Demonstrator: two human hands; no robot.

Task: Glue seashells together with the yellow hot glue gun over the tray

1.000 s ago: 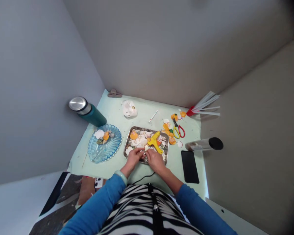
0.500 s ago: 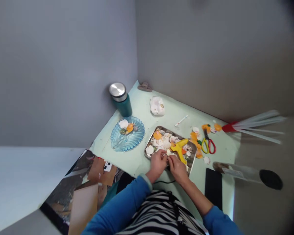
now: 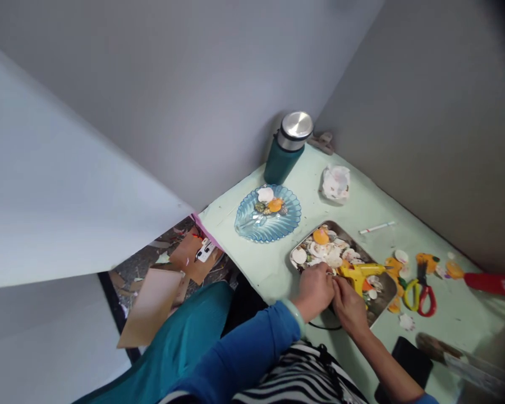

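Observation:
My left hand [image 3: 315, 289] and my right hand [image 3: 348, 303] meet over the near edge of a metal tray [image 3: 388, 297]. The fingers of both are pinched together, and whatever they hold is too small to make out. White and orange shells [image 3: 330, 251] fill much of the tray. Across its right part lies a yellow glue gun [image 3: 357, 274], close to my right fingertips, its nozzle pointing right. A blue shell-shaped glass dish [image 3: 258, 229] stands left of the tray, with a few white, orange and brown shells [image 3: 275, 205] in it.
Behind the dish stands a green flask [image 3: 284, 151]. A crumpled white tissue [image 3: 335, 183] and a thin white stick [image 3: 377, 228] lie at the back. Scissors [image 3: 419, 294] with yellow and red handles, orange pieces [image 3: 393, 269] and a dark phone-like slab [image 3: 406, 365] lie right.
The view has turned left, so the table's things appear further right. My hands stay together at the tray's near edge, fingers still pinched.

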